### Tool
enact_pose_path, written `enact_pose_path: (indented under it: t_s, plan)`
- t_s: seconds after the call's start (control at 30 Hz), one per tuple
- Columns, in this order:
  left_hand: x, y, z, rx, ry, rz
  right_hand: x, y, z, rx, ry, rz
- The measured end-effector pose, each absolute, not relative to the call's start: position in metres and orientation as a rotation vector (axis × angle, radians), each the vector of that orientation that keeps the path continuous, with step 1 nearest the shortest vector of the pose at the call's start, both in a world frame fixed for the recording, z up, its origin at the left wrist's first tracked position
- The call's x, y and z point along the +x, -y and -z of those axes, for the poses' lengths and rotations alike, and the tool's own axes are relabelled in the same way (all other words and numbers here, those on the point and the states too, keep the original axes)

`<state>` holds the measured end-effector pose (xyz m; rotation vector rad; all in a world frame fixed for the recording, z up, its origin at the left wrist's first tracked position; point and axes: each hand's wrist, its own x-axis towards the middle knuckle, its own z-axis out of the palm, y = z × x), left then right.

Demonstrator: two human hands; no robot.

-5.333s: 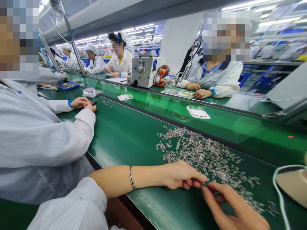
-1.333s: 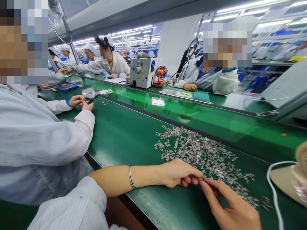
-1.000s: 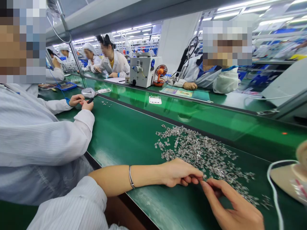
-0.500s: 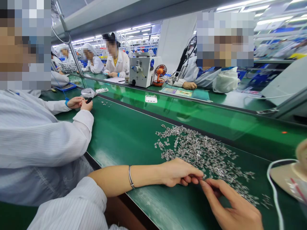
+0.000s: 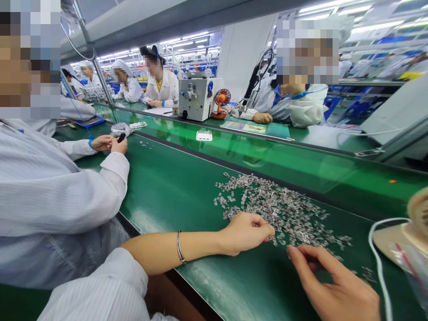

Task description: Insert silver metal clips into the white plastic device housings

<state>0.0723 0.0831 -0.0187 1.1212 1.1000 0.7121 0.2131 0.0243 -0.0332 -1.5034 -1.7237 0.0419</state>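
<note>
Standing apart over a green workbench (image 5: pixel 157 183), the left hand (image 5: pixel 245 232) and right hand (image 5: pixel 329 274) both have fingertips drawn close, though whether either pinches a piece is too small to tell. Small silvery metal parts (image 5: pixel 284 207) lie loosely heaped just beyond them. Each looks light, stiff and probably slippery, perhaps easily bent, so its edges seem the best hold.

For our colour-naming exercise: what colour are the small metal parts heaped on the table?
Silvery grey; the small metal parts show best in the head view.
</note>
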Motion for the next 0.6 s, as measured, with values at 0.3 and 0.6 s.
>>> enact_pose_path:
  t_s: [0.3, 0.6]
  plan:
    - [0.065, -0.086, 0.019, 1.68, -1.181, -0.925, 0.217, -0.027, 0.021, -1.586, 1.656, -0.075]
    - [0.065, -0.087, 0.019, 2.017, -1.23, -0.781, 0.222, -0.032, 0.016, -1.696, 1.531, -0.082]
